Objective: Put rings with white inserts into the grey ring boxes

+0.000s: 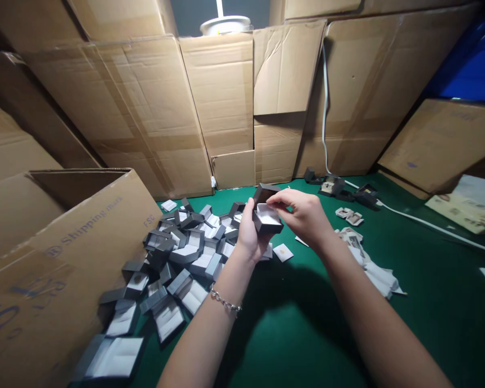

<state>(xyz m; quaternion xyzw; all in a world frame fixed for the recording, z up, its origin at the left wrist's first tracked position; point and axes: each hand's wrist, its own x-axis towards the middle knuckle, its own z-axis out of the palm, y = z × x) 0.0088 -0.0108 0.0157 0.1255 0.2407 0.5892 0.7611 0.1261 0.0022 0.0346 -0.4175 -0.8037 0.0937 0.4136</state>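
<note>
In the head view my left hand (250, 229) is closed around a small black jewelry box (268, 226), holding it up above the table. The box's lid stands raised, and a white insert (267, 213) shows inside. My right hand (301, 212) is at the right side of the box, its thumb and forefinger pinched together over the insert near the hinge. What those fingertips hold, if anything, I cannot make out. Just below the hands lies a white square pad (283, 253) with a small yellowish mark.
Many opened black boxes with white linings (192, 291) are heaped at left, beside a large cardboard carton (84, 226). At right lie crumpled white papers (378, 275), small white pads (350, 216), dark boxes (332, 186) and a white cable (440, 225). Cardboard (145, 108) walls the green table (299, 334).
</note>
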